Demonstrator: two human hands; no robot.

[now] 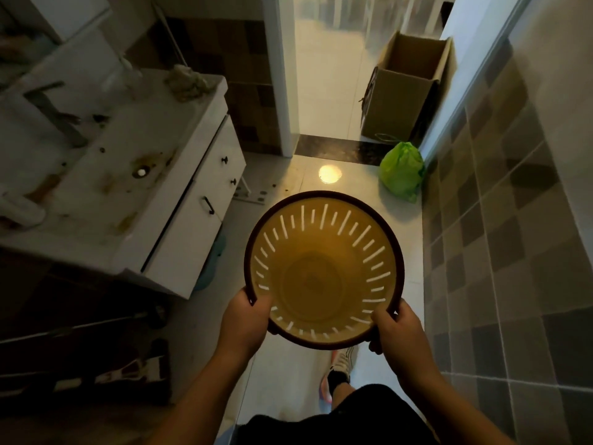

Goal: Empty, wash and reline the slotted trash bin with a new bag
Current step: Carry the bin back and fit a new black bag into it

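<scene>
I hold the slotted trash bin [322, 274] in front of me above the floor, its mouth facing me. It is yellow-brown inside with a dark rim and light shows through its slots; nothing lies in it and it has no bag. My left hand [245, 322] grips the rim at the lower left, thumb inside. My right hand [396, 332] grips the rim at the lower right. A tied green bag [401, 170] sits on the floor by the right wall near the doorway.
A white sink cabinet [179, 200] with a stained counter stands at the left. An open cardboard box [404, 94] stands beyond the doorway threshold. A tiled wall [500, 203] runs along the right. My foot in a sneaker [340, 364] is below the bin.
</scene>
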